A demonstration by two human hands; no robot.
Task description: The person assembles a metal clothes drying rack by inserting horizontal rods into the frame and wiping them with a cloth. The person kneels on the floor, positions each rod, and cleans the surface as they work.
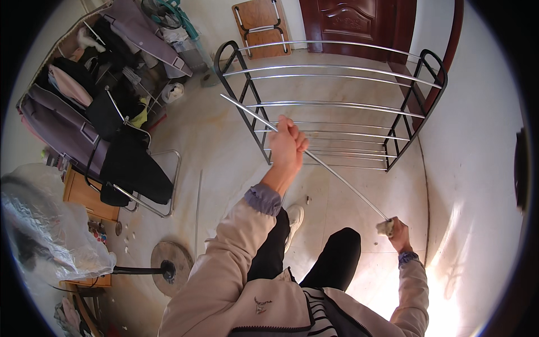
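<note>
A long thin silver metal rod [345, 181] slants across in front of me, its far end up at the left by the rack. My left hand [287, 147] is closed around the rod toward its upper part. Lower right, my right hand [400, 235] is closed on a crumpled pale cloth [385, 227], which sits at the rod's near end. Whether the cloth wraps the rod there I cannot tell. Beyond the rod stands a rack with black side frames [418, 106] and several silver crossbars [337, 104].
Another thin rod [199, 208] lies on the tiled floor. At left are a black chair [137, 168], a plastic-covered fan [50, 224] with a round base [168, 269], and a clothes-filled fabric wardrobe [67, 126]. A folded wooden stool [261, 28] leans near a dark red door [356, 25].
</note>
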